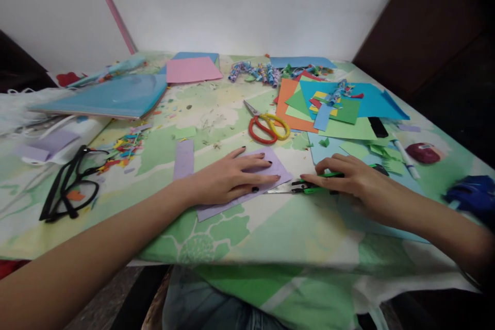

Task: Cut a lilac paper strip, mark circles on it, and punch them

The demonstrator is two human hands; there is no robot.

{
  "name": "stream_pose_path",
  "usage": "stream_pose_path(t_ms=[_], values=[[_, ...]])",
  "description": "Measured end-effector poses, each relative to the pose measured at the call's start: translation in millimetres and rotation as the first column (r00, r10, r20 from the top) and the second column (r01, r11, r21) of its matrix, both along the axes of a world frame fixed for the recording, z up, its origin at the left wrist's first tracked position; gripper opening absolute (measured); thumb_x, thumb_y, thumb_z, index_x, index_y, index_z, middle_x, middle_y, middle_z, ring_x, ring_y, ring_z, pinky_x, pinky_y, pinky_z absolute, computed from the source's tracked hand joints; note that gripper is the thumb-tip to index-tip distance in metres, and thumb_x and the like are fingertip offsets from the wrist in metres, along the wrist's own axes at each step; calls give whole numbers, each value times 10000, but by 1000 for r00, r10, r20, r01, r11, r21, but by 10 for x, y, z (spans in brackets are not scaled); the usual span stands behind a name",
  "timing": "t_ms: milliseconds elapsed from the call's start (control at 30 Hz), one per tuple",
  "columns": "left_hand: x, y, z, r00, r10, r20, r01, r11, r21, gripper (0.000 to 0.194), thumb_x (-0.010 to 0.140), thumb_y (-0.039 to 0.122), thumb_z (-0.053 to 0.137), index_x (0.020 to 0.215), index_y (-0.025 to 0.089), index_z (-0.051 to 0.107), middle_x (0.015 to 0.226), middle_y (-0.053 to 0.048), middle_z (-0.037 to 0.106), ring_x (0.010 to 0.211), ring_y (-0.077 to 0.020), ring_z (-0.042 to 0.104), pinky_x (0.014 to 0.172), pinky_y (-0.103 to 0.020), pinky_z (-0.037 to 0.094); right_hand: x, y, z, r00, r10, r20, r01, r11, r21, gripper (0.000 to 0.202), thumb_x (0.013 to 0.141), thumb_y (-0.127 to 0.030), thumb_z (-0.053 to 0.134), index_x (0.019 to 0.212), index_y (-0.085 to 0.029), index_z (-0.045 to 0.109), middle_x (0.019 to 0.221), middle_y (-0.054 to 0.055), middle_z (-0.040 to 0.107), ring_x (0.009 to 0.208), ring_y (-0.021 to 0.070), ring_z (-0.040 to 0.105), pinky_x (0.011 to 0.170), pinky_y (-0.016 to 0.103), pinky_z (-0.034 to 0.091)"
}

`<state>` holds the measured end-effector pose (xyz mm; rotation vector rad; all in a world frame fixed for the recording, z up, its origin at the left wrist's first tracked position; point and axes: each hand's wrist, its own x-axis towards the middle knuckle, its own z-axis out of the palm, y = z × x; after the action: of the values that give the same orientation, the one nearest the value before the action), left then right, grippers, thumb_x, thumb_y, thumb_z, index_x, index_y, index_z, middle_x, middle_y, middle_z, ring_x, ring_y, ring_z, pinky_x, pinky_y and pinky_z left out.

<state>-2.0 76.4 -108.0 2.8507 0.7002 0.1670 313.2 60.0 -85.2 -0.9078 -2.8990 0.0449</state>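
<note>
My left hand [228, 178] lies flat with fingers spread over a sheet of purple paper [220, 210], pressing it to the table. In my right hand [344, 178] is a green and black utility knife [311, 185], held low over the table. Its long blade points left and reaches the paper's right part near my left fingertips; whether it lies under or inside a fold I cannot tell. A narrow purple paper strip [183, 159] rests beside my left wrist. Beyond my hands lie scissors [266, 126] with one red and one yellow handle, blades apart.
Black glasses [73, 191] and paper scraps [124, 149] lie at the left, near a blue folder [112, 95]. Coloured sheets [294, 103] are piled at the back right. A white marker [406, 160] and a blue object [472, 196] sit at the right.
</note>
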Motion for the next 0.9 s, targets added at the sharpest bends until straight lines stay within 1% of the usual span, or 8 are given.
stream_pose_path(t_ms=[67,133,300,400,533,667,733,900], values=[[-91,-20,19,998,-10,67,14,998,-57,388,958,251,355,1312,352,478,1462,-26,382,1386,-208,262,1127,-483,178,8,6,-2,1000,-7,9,6,1000,4,652,752,-9,363,1308,-310,523,1024,102,579,850,233,525,729,376,420],[-201,-66,48,997,-3,73,12,994,-113,360,944,277,400,1274,350,524,1476,-17,361,1386,-214,264,1139,-484,152,22,17,-4,1000,-5,14,5,1000,4,642,760,-18,368,1311,-310,519,1035,105,576,866,241,523,732,382,425],[-460,-220,161,999,16,-32,-24,967,-252,496,908,426,459,1389,385,348,1544,24,188,1417,-258,156,1141,-539,23,52,57,-10,1000,10,-19,-10,1000,5,618,767,-36,379,1298,-309,537,1027,102,592,868,249,534,715,379,438],[-554,-254,198,998,11,-66,-30,958,-286,513,910,418,458,1401,404,311,1552,47,143,1425,-251,112,1144,-532,19,57,78,-10,999,17,-50,-18,999,-26,583,789,-55,389,1289,-311,548,1019,99,606,862,248,549,711,376,449],[-574,-244,164,997,29,-70,-48,954,-295,521,917,400,464,1409,402,292,1554,35,131,1427,-250,100,1144,-532,28,82,126,7,998,27,-53,-28,1000,-13,601,784,-41,377,1305,-297,534,1048,104,601,884,246,563,715,378,468],[-510,-248,107,994,110,-3,-107,961,-255,579,936,397,430,1454,360,173,1554,3,153,1427,-216,113,1154,-478,73,158,276,22,999,21,-38,-19,999,42,648,768,-22,365,1340,-299,495,1088,108,581,943,256,565,755,398,469],[-469,-253,96,991,134,20,-128,971,-203,573,951,368,398,1463,342,144,1549,-11,184,1419,-205,142,1154,-458,92,192,376,18,999,11,-40,-10,1000,29,640,780,-28,363,1345,-302,487,1111,106,578,969,258,566,766,392,471],[-379,-190,85,995,81,-56,-82,996,-20,478,947,322,367,1411,413,289,1471,-52,302,1309,-274,305,1064,-518,218,195,525,-5,997,55,-55,-57,998,-29,632,783,-9,350,1334,-278,502,1100,103,576,978,233,563,784,366,471]])
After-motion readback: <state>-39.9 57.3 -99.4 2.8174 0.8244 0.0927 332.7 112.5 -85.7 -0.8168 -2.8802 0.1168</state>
